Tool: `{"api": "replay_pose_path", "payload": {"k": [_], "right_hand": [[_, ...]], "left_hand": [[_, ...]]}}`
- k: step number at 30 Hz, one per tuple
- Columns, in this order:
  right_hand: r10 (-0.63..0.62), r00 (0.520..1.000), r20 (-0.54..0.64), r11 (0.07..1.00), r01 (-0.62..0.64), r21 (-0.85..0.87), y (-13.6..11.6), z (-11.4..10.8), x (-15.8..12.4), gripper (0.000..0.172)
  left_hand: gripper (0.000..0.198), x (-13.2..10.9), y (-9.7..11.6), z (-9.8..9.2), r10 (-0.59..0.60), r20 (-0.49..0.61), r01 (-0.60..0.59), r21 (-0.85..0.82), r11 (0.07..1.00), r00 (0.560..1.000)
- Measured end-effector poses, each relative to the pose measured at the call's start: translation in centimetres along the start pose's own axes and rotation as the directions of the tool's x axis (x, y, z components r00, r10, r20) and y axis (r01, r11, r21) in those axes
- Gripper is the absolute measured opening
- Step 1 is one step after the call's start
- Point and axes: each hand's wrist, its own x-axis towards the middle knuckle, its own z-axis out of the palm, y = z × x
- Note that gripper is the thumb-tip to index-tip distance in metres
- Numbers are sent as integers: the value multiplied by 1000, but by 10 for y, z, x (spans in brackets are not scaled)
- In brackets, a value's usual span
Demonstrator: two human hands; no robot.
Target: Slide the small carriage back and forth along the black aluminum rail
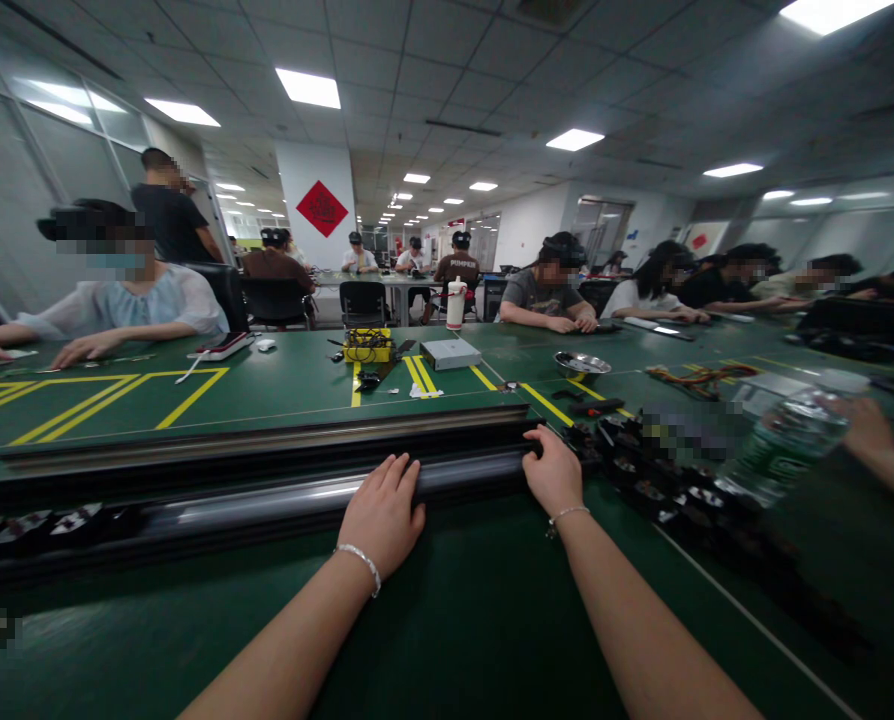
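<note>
1. Left hand [383, 515] lies flat, fingers extended, on the long black rail [267, 502], seemingly steadying it crosswise on the green table [477, 610].
2. Right hand [556, 475] curls at its right end; can't tell whether it's gripping.

1. Bar [282, 497] is lying on the table [462, 620], stretching from ten to one o'clock.
2. Rail [267, 436] is lying just behind the bar.
3. Box [451, 354] is resting at twelve o'clock, cup [455, 308] standing behind it.
4. Bowl [582, 364] is resting at one, bottle [781, 450] at two.
</note>
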Motion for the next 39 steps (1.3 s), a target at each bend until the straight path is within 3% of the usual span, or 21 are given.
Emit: {"api": "replay_pose_path", "payload": {"k": [39], "right_hand": [[-6, 999, -37, 1000, 6, -1, 7, 2, 0, 32]], "left_hand": [[51, 1, 0, 1, -2, 10, 2, 7, 1000, 1000]]}}
